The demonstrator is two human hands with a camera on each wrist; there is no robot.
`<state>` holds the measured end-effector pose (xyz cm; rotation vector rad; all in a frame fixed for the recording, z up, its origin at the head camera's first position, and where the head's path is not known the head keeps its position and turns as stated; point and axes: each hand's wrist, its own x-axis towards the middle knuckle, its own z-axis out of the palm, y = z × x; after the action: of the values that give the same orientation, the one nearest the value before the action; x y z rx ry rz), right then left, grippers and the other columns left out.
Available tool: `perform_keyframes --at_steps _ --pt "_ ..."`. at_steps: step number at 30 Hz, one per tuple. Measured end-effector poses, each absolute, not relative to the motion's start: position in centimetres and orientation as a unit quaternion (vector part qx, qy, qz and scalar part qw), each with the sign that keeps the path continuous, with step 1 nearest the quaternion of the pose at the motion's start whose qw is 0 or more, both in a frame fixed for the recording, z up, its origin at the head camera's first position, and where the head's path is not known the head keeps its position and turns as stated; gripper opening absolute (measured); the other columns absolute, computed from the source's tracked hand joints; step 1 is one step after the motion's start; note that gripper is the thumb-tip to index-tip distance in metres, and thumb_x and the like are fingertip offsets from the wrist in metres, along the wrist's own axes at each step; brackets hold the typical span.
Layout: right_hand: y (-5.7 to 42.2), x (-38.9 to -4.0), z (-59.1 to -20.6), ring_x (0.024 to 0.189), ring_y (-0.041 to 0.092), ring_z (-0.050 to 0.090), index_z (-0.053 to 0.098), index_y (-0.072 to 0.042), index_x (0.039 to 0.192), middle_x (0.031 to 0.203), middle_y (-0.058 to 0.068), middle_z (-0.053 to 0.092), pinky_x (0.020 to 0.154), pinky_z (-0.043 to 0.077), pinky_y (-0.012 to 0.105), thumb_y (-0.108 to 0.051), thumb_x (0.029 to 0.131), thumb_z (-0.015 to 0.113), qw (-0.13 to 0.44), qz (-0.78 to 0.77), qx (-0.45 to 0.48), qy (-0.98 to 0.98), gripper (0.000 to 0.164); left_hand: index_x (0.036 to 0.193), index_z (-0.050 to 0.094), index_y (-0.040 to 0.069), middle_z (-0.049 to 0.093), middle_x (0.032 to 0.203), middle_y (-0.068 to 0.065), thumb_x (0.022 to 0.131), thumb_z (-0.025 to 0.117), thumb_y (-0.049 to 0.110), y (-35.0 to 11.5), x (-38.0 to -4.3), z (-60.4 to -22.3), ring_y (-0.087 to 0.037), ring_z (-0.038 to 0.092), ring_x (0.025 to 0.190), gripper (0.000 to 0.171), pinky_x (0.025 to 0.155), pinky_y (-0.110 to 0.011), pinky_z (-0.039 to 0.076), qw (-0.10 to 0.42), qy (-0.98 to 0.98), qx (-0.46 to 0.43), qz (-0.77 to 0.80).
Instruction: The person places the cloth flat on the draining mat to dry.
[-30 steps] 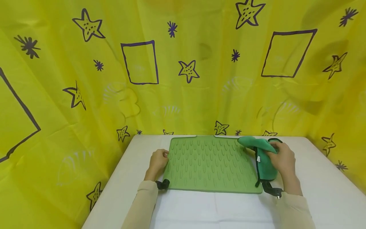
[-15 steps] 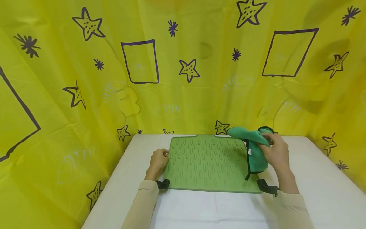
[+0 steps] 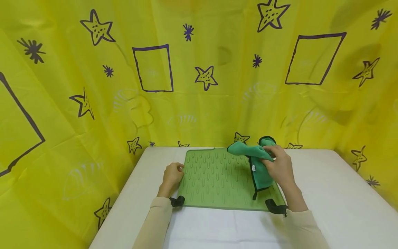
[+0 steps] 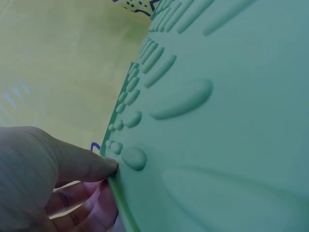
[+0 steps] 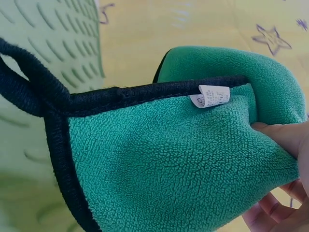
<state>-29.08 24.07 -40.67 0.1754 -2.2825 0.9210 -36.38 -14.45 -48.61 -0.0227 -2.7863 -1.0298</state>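
Note:
A light green ridged mat (image 3: 205, 180) lies on the white table, rows of raised oval bumps across its face. At its left edge my left hand (image 3: 172, 174) pinches the rim; in the left wrist view the thumb (image 4: 91, 166) lies on top and the fingers curl beneath. My right hand (image 3: 280, 166) grips a green cloth (image 3: 260, 173) with black edging, bunched and hanging over the mat's right part. The right wrist view shows the cloth's terry face (image 5: 164, 159), a white label (image 5: 212, 95) and a black corner loop (image 5: 29, 72). Whether the cloth touches the mat is unclear.
The white tabletop (image 3: 326, 193) extends on both sides of the mat. A yellow curtain (image 3: 186, 114) printed with stars and squares hangs behind the table and along its sides. A black wrist mount (image 3: 275, 207) sits by each sleeve.
My right hand has carried the green cloth leftward, from the mat's right edge to over its right part. My left hand stays at the mat's left edge, and the mat has not moved.

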Motion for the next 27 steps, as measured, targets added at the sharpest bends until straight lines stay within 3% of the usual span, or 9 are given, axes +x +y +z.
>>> perform_keyframes --at_steps 7,21,27 --pt "21.5 -29.7 -41.7 0.088 0.033 0.062 0.071 0.003 0.117 0.102 0.019 0.063 0.072 0.05 0.041 0.009 0.083 0.077 0.309 0.357 0.097 -0.876 0.034 0.111 0.077 0.005 0.071 0.089 -0.005 0.084 0.065 0.0 -14.5 -36.2 -48.7 -0.02 0.062 0.076 0.031 0.068 -0.034 0.05 0.09 -0.934 -0.008 -0.346" --pt "18.7 -30.2 -43.8 0.083 0.031 0.063 0.073 0.002 0.11 0.104 0.019 0.068 0.071 0.052 0.043 0.014 0.076 0.078 0.316 0.34 0.161 -0.871 0.036 0.116 0.076 0.004 0.071 0.09 -0.005 0.086 0.066 0.001 -14.5 -36.3 -48.5 -0.02 0.06 0.075 0.032 0.067 -0.032 0.048 0.077 -0.934 -0.002 -0.348" --pt "17.8 -30.2 -44.6 0.084 0.027 0.064 0.073 0.001 0.111 0.106 0.018 0.068 0.07 0.052 0.039 0.015 0.075 0.077 0.289 0.34 0.172 -0.878 0.039 0.114 0.076 0.004 0.071 0.09 -0.005 0.085 0.065 0.001 -14.4 -36.1 -48.5 -0.02 0.061 0.076 0.031 0.067 -0.033 0.049 0.081 -0.933 -0.003 -0.35"
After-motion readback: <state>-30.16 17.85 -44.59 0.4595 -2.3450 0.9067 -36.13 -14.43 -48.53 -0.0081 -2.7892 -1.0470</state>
